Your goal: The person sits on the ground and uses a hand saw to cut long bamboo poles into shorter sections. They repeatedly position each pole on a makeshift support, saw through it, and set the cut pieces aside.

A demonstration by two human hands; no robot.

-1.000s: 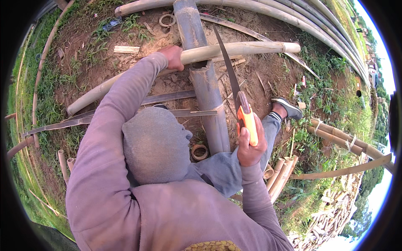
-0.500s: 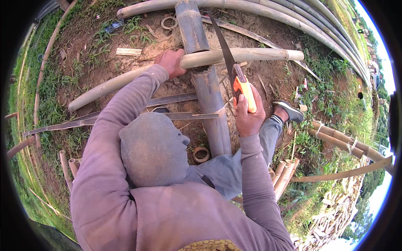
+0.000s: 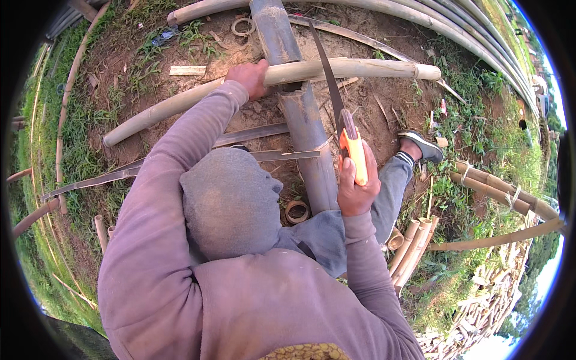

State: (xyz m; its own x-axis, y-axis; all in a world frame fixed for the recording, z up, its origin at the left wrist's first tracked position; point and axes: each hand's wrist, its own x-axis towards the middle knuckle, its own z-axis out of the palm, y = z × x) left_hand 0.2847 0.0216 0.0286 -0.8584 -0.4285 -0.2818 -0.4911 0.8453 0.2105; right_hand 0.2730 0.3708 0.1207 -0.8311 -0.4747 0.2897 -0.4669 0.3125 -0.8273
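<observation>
A pale bamboo pole [image 3: 360, 68] lies crosswise over a thick grey bamboo trunk [image 3: 307, 129], resting by a notch in it. My left hand [image 3: 247, 79] is wrapped round the pole just left of the trunk. In my right hand [image 3: 358, 189] is a handsaw [image 3: 331, 78], its orange handle gripped firmly with the thumb along the near side. The dark blade points away from me and crosses the pole right of the trunk. How deep its teeth sit in the pole, I cannot tell.
Long bamboo poles [image 3: 420, 15] lie along the far side. Split strips [image 3: 258, 133] stretch to the left of the trunk. Short upright bamboo pieces [image 3: 414, 246] stand at the right, near a shoed foot [image 3: 423, 147]. A cut bamboo ring [image 3: 297, 212] sits beside the trunk.
My right hand has drawn the saw back toward me, so its handle is farther from the pole. The left hand keeps its hold. The whole view has shifted slightly.
</observation>
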